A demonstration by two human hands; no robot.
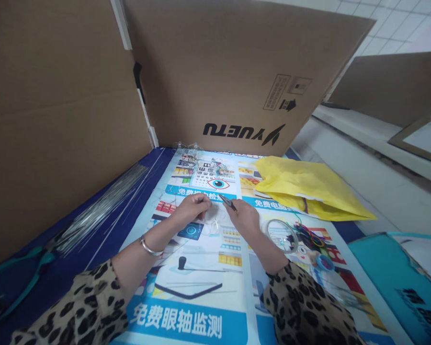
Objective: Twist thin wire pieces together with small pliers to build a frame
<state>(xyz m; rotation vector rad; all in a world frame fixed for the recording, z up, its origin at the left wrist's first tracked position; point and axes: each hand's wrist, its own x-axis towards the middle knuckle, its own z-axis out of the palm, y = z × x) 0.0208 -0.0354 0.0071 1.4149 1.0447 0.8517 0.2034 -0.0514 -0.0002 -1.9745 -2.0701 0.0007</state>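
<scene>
My right hand (244, 218) is wrapped round a small pair of pliers (227, 201), whose pointed jaws face my left hand. Thumb and fingers of my left hand (194, 209) are pinched together, a short gap from the plier tips; what they hold is too fine to make out. Just below, between both hands, a thin bent wire (211, 227) shows faintly against the printed poster (201, 282). Beside my right wrist lie a round coil (283, 235) and a bunch of coloured cords (311, 235).
Cardboard panels (215, 72) wall off the back and left. A bundle of straight wires (100, 211) and large teal-handled cutters (39, 268) lie left. A yellow bag (316, 184) is at right, near a teal box (398, 282). Tangled wire pieces (187, 152) sit at the back.
</scene>
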